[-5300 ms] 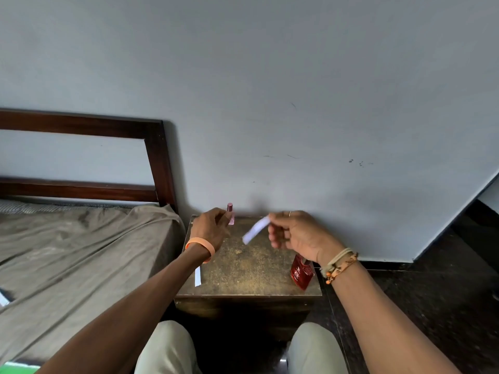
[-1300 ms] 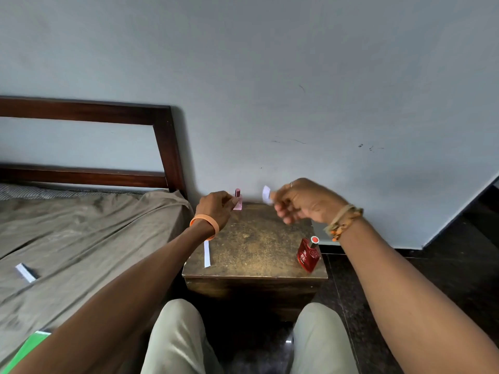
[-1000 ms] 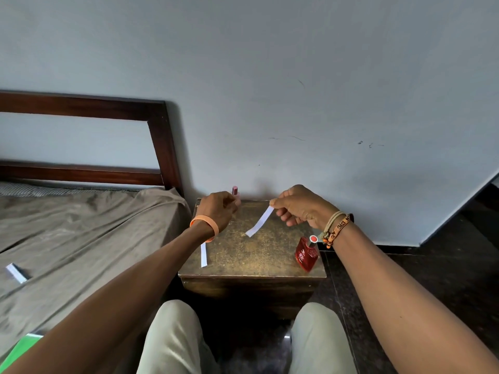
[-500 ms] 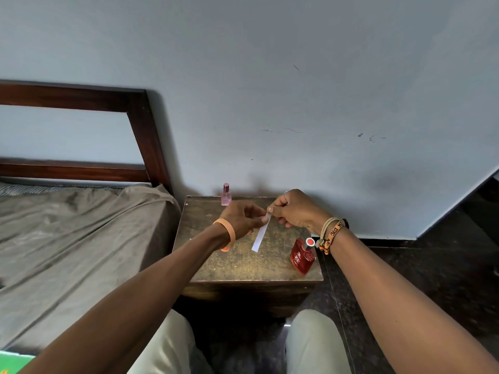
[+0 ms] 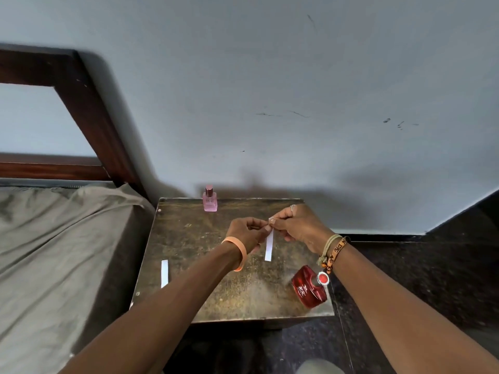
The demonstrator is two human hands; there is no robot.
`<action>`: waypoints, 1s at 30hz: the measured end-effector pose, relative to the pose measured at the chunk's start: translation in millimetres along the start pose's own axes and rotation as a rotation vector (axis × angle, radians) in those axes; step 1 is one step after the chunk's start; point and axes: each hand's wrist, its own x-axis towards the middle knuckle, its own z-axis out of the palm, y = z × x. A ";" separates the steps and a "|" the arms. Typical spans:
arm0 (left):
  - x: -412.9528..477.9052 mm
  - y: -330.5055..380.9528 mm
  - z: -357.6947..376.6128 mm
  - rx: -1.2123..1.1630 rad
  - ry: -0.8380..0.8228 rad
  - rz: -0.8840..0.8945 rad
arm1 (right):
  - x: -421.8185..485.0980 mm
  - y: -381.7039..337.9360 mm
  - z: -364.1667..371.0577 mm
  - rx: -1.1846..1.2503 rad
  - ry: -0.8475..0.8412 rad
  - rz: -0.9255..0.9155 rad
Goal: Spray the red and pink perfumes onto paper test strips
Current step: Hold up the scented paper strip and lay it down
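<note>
A white paper test strip [image 5: 269, 247] hangs down over the middle of the small brown table [image 5: 205, 298]. My right hand [image 5: 297, 225] pinches its top end, and the fingertips of my left hand [image 5: 245, 232] meet it at the same spot. The pink perfume bottle [image 5: 210, 199] stands alone at the table's back edge, apart from both hands. At the front right corner the red perfume bottle [image 5: 309, 288] sits under my right wrist. A second paper strip [image 5: 164, 273] lies flat near the table's left edge.
A bed with a grey-brown sheet [image 5: 59, 252] and a dark wooden headboard [image 5: 89, 109] stands against the table's left side. The grey wall [image 5: 270, 90] rises right behind the table. Dark floor [image 5: 432, 265] lies to the right.
My left hand let go of the pink bottle, which now stands at the back, and came over to the strip. My right hand lowered the strip over the table's middle.
</note>
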 end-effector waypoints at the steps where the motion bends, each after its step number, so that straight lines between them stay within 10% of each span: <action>1: 10.7 -2.0 3.2 0.006 0.009 0.000 | 11.4 2.8 -0.9 -0.008 0.010 0.001; 30: 116.3 -33.7 32.8 0.775 0.066 0.305 | 139.9 71.4 13.1 -0.198 0.174 0.021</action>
